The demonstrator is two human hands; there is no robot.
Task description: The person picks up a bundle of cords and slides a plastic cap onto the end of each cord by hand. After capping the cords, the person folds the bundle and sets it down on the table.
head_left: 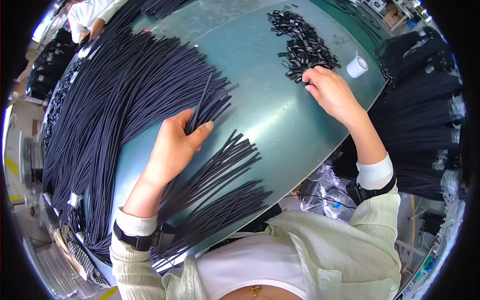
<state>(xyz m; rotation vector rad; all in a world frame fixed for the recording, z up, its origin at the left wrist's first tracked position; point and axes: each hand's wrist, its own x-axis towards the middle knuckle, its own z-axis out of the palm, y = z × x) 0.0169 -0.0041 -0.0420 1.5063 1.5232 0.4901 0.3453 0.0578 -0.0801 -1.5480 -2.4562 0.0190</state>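
My left hand [176, 142] is closed round a small bunch of thin black cords [212, 102], whose ends stick out past the thumb toward the upper right. At the near edge of a pile of short black tube pieces [307, 47], my right hand [327, 90] has its thumb and fingers pinched together. What lies between those fingertips is too small or hidden to make out. Below my left hand, two more bundles of black cords [230, 167] fan out on the green table [265, 117].
A large heap of long black cords [135, 80] covers the table's left side. A white roll [357, 67] stands near the right edge. More black bundles [420, 110] hang or lie beyond that edge. Another person's hand [96, 29] shows at the upper left.
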